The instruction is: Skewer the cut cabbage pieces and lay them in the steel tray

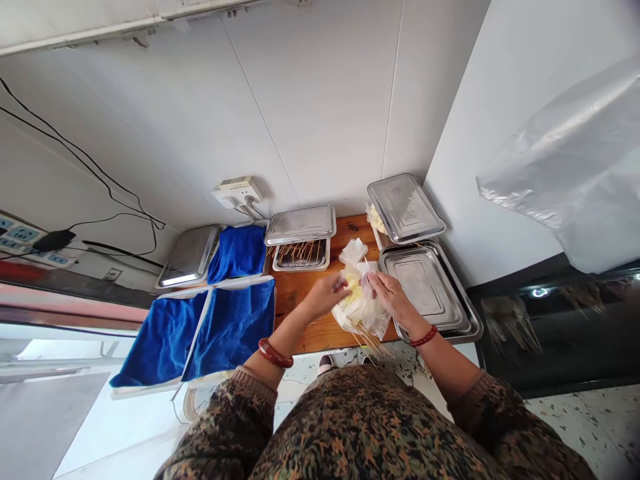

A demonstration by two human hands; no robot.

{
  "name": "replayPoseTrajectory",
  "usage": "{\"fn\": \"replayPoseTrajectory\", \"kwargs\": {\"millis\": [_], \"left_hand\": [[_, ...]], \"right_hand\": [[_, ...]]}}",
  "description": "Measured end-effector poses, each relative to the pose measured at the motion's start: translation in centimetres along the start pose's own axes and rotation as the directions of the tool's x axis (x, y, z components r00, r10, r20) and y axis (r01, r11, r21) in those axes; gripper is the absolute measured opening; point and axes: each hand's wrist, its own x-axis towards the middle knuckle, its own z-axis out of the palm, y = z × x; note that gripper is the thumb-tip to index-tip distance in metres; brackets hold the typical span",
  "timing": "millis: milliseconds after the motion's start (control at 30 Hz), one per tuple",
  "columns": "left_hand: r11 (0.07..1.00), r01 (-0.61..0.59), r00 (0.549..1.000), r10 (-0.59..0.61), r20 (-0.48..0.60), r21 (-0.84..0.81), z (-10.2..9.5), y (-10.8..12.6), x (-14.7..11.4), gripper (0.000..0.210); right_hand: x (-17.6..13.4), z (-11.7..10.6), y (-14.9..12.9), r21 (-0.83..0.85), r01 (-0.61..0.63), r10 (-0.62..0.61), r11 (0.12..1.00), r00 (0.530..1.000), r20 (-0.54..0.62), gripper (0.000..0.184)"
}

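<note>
I'm watching a person working at a wooden worktop (293, 303), both hands fussing with a plastic bag (357, 312) at its front edge; whether the bag is resting or being lifted, I can't tell. The right hand (393, 298) is pinching a bit of the clear film, while the left hand (324, 298) is curling its fingers at the other side, too blurred for me to say whether they're gripping. A bundle of sticks (370, 338) is jutting from the bag's near side, so I'm judging this one unfinished, though opening or wrapping would look alike from here. Behind, a metal tray (301, 269) is already holding a row of skewers (298, 251), a lid (300, 227) partly covering it. To the left, blue cloths (233, 327) are hiding whatever lies beneath
</note>
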Motion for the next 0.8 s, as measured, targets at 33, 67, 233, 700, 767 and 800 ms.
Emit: {"fn": "replayPoseTrajectory", "kwargs": {"millis": [33,67,233,700,767,800], "left_hand": [[1.0,-0.018,0.999,0.017,0.041,0.012,0.9,-0.1,-0.2,0.014],[1.0,-0.027,0.998,0.026,0.066,0.016,1.7,-0.2,-0.3,0.016],[0.997,0.005,1.0,-0.004,0.007,-0.072,5.1,-0.7,-0.7,0.025],[0.885,0.142,0.951,-0.246,-0.188,-0.443,5.3,1.3,-1.4,0.028],[0.835,0.132,0.94,-0.276,-0.2,-0.535,4.9,2.1,-1.6,0.028],[0.82,0.123,0.934,-0.285,-0.214,-0.559,4.8,2.5,-1.6,0.028]], "right_hand": [[0.1,0.2,0.1,-0.012,0.006,-0.006,1.0,1.0,-0.008,0.043],[0.2,0.5,0.2,-0.031,0.016,-0.017,0.999,1.0,-0.017,0.043],[-0.1,1.6,-0.3,-0.197,0.124,-0.135,0.973,0.99,-0.044,0.029],[-1.4,-1.2,1.2,-0.166,0.165,-0.159,0.972,0.986,0.049,0.028],[-1.6,-0.4,1.2,-0.124,0.16,-0.147,0.979,0.983,0.108,0.025],[-1.8,0.1,1.1,-0.106,0.145,-0.132,0.984,0.984,0.122,0.02]]}}
